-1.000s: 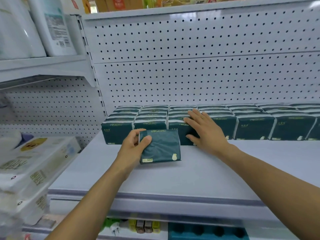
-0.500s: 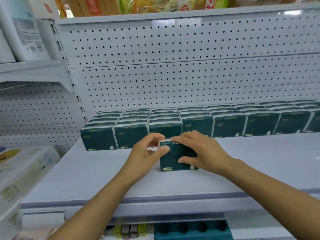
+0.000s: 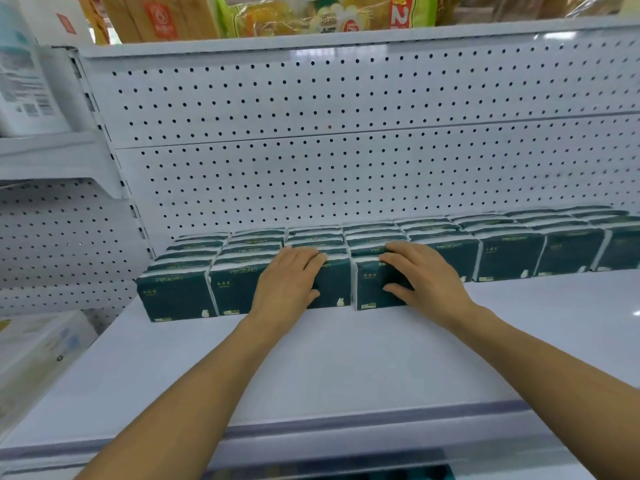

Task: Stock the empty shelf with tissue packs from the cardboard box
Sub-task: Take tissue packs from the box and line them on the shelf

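Right hand (image 3: pixel 424 277) fingers draped over the top, thumb on the near face, grasping a dark green tissue pack (image 3: pixel 372 287) standing upright at the front row's right end. Left hand (image 3: pixel 289 280) lies flat, released, on the neighbouring pack (image 3: pixel 330 285). A thin gap sits left of the held pack; it wants nudging leftward. Bare shelf (image 3: pixel 329 368) nearer.

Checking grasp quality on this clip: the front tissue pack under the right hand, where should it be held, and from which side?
Grip the front tissue pack across its top edge and front face, coming from the front and above. It stands upright with neighbours close beside it and behind, so only those faces are free, as the right hand does.
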A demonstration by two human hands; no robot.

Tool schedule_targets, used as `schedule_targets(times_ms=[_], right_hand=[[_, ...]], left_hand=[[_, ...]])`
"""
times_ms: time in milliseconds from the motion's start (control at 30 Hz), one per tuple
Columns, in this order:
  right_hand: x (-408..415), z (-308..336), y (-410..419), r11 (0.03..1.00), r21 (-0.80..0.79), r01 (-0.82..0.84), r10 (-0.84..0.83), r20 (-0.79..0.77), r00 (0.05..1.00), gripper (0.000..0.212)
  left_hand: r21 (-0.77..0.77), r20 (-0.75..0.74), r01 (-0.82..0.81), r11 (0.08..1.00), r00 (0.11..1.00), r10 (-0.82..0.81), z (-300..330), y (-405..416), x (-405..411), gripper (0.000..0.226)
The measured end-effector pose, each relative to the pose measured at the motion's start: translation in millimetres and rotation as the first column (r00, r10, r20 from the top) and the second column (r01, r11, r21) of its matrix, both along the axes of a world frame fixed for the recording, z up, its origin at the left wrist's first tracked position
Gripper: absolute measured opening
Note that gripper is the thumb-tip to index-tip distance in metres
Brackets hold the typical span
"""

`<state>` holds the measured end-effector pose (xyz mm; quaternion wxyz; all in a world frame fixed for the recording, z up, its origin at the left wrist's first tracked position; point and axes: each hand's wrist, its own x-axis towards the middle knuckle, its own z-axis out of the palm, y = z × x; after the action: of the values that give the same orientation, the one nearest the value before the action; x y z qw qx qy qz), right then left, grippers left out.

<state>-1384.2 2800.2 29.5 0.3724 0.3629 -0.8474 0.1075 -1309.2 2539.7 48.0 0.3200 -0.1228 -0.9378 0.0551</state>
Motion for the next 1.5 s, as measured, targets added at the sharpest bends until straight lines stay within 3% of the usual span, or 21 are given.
schedule_targets(times_ms=[400,567,667,833,933,1300,1500], right_hand=[[-17,-4,-12,0.997,0.005,0.08,-0.08,-0.027,0.996,0.052],[2,4,-17,0.977,0.053,0.207,-0.207,-0.008,0.978,0.054],[25,12,-22,0.97,0.023,0.243,-0.244,0.027,0.969,0.06],[81,18,-22,0.986,-0.137,0.097,-0.097,0.007,0.995,0.059],[119,10,-24,0.986,-0.166,0.026,-0.026,0.001,1.0,0.058],[245,-42,-83,0.973,-0.056,-0.226,0.232,0.147,0.962,0.056],[310,-69,-146,0.954,0.023,-0.298,0.285,0.227,0.931,0.059]], left_hand=[[0.036,-0.023,-0.011,0.999,1.0,0.012,-5,4,-13,0.067],[0.007,0.098,-0.063,0.998,0.993,0.062,3,9,-7,0.064],[0.065,0.073,-0.112,0.992,0.992,0.107,8,14,11,0.068],[0.204,-0.118,-0.065,0.977,0.989,0.09,3,25,71,0.07],[0.226,-0.156,-0.06,0.972,0.983,0.097,-8,28,114,0.07],[0.19,-0.041,-0.264,0.946,0.96,0.276,-65,-8,271,0.068],[0.216,0.025,-0.386,0.897,0.921,0.39,-94,-58,345,0.069]])
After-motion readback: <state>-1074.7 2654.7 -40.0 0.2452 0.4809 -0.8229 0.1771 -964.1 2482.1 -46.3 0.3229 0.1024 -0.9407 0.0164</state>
